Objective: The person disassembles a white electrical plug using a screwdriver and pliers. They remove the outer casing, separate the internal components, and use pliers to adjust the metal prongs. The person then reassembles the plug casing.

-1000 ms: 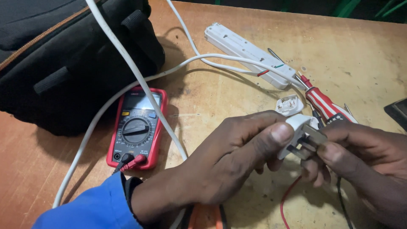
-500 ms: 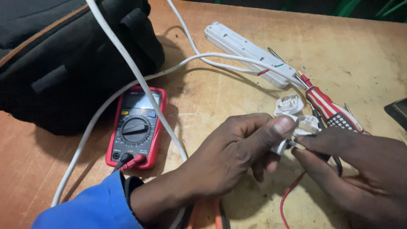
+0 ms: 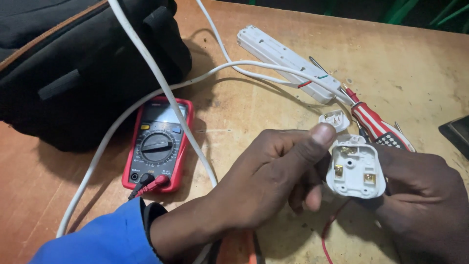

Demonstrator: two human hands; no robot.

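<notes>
Open plug base (image 3: pixel 355 168) held between both hands above the wooden table (image 3: pixel 420 73), inside face up: three brass terminals seated in its white shell, no wires on them. Left hand (image 3: pixel 264 188) pinches the base's left edge, thumb tip on the upper rim, fingers curled underneath. Right hand (image 3: pixel 420 195) cups the right side, fingers closed round the edge from behind. Plug cover (image 3: pixel 334 120) lies on the table just above the thumb, near a red-and-white striped screwdriver (image 3: pixel 373 122). White power strip (image 3: pixel 286 61) further back, lying diagonally. Red multimeter (image 3: pixel 159 144) left of the hands, dial face up, yellow and blue buttons above the dial, leads plugged in. Black bag (image 3: pixel 73 63) fills the far left corner. White cable (image 3: pixel 161 93) crosses the table. Bare table far right.
</notes>
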